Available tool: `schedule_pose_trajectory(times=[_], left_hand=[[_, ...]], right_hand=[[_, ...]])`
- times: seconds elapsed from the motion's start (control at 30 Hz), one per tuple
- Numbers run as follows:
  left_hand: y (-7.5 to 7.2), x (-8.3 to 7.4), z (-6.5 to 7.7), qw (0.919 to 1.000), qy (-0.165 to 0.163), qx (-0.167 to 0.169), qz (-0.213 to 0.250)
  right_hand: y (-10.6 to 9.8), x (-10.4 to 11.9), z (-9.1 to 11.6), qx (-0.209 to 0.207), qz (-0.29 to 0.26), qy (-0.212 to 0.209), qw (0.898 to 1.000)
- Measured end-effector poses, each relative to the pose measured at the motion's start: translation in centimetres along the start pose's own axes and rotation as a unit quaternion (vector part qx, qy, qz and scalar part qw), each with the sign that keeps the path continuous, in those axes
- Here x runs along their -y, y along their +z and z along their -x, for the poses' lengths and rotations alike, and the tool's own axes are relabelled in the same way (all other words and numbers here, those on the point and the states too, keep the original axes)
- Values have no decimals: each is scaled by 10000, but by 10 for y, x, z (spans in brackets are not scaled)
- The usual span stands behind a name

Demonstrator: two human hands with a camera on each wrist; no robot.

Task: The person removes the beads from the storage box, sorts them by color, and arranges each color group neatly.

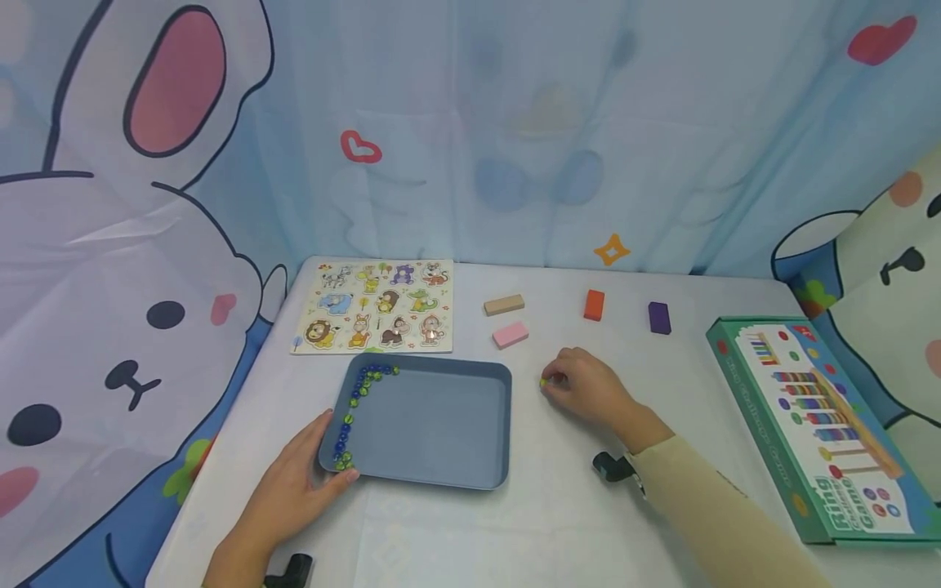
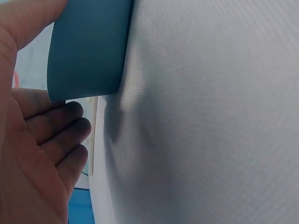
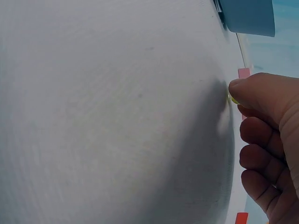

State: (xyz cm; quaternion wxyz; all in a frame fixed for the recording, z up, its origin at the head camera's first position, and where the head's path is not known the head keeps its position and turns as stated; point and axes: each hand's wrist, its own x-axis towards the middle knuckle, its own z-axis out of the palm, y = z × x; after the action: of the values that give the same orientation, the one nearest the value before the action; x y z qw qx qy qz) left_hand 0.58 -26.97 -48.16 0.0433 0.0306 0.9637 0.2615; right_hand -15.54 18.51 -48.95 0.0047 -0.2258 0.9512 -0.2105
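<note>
A blue-grey tray lies on the table, with a line of small blue and yellow-green marbles along its left side and far left corner. My left hand holds the tray's near left corner, thumb at the front edge and fingers by the left side. In the left wrist view the thumb and fingers lie around the tray wall. Right of the tray, my right hand pinches a yellow-green marble between thumb and index finger, just over the tablecloth. Mostly the fingertips cover this marble.
Behind the tray lies an animal puzzle board. Beyond my right hand are a tan block, a pink block, an orange block and a purple block. A green toy box stands at the right.
</note>
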Motion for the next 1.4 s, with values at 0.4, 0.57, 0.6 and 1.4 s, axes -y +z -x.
schedule_pose_trajectory(times=[0.4,0.57,0.6,1.4], left_hand=[[-2,0,2,10000,-73,13,31],[-2,1,3,9999,-118,11,17],[-1,1,3,9999,-116,6,13],[3,1,0,9998,97,-163,22]], right_hand=[[-2,1,1,-55,-96,83,9999],[-12,2,-2,-55,-122,215,9997],[-14,2,-3,-49,-110,240,9996],[-41,59,-41,-776,-344,-666,9942]])
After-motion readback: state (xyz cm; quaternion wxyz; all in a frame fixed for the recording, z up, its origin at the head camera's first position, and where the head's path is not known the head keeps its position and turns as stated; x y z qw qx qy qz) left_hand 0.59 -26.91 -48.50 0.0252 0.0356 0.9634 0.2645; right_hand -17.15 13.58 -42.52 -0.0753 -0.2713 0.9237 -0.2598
